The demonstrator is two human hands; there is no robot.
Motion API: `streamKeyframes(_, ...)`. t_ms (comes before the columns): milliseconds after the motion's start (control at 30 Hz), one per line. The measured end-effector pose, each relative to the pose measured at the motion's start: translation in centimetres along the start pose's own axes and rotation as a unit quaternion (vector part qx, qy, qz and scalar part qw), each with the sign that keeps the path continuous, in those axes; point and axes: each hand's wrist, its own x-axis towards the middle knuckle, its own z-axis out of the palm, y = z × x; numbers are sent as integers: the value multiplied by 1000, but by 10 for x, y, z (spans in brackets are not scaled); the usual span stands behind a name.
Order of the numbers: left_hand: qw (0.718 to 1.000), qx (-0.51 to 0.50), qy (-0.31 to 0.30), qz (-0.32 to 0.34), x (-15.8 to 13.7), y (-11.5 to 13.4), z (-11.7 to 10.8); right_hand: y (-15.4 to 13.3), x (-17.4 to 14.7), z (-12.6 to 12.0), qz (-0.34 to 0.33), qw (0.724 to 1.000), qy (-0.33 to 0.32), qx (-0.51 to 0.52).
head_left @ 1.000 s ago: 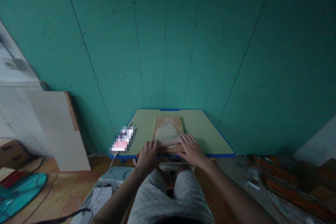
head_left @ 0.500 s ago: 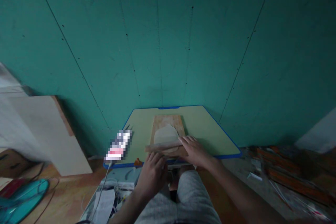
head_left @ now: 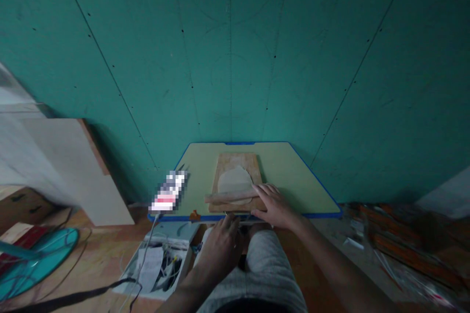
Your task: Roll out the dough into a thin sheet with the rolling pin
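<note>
A sheet of pale dough (head_left: 235,179) lies on a wooden board (head_left: 238,158), flattened and rounded at its far side. Across the dough's near part rests a wooden rolling pin (head_left: 227,197), its left end sticking out past the board. My right hand (head_left: 274,207) grips the pin's right end, fingers over it and thumb nearer to me. My left hand (head_left: 222,240) is off the pin, at the table's front edge above my lap. Its fingers are curled together, and whatever they may hold is hidden.
The board stands on a pale yellow table (head_left: 293,176) with a blue rim. A pixelated phone (head_left: 169,193) with a cable leans at the left, near a small orange-brown scrap (head_left: 194,215). Below sits an open box (head_left: 171,259) of cables. A green wall (head_left: 235,58) rises behind.
My left hand has drawn back from the rolling pin to the table edge. My right hand stays at the pin's right end. The camera view has shifted slightly.
</note>
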Motion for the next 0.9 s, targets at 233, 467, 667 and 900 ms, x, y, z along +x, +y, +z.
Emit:
streamKeyframes(233, 1000, 6, -12, -13, 0, 20, -14, -2, 2, -1, 2, 999, 30, 10)
streamKeyframes(467, 1000, -22, -15, -3, -3, 9, -13, -4, 2, 7, 16, 997, 79, 14)
streamKeyframes(667, 1000, 17, -2, 1, 1, -8, -16, 7, 5, 6, 35, 994, 64, 76)
streamKeyframes(900, 998, 14, -63, 5, 25, 7, -23, 23, 2, -1, 97, 975, 129, 151)
